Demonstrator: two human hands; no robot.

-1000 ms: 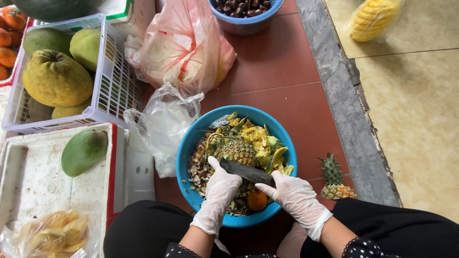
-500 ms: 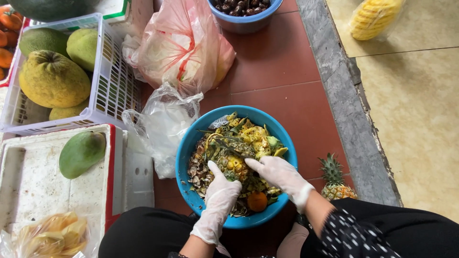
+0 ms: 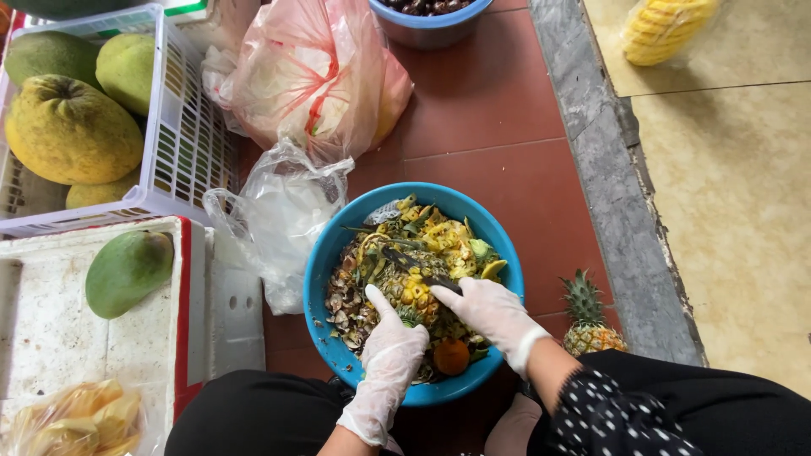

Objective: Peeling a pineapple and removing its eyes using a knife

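A blue basin (image 3: pixel 325 270) on the red tile floor holds fruit peels, scraps and a small orange fruit (image 3: pixel 452 356). Over it, my gloved left hand (image 3: pixel 393 350) grips a pineapple (image 3: pixel 410 291) from the near side, thumb up against its skin. My gloved right hand (image 3: pixel 486 311) holds a dark knife (image 3: pixel 410 266); its blade lies across the top of the pineapple, where yellow flesh shows.
A white basket (image 3: pixel 190 143) of pomelos stands at the left, a green mango (image 3: pixel 127 270) on a white foam box (image 3: pixel 51 329) below it. Plastic bags (image 3: pixel 312 76) lie behind the basin. A small pineapple (image 3: pixel 591 325) stands at the right by a grey stone kerb (image 3: pixel 608 160).
My right hand swung the knife from lying flat near my lap to cutting into the pineapple's top. The rind is partly cut away, showing yellow flesh. The left hand stayed on the pineapple.
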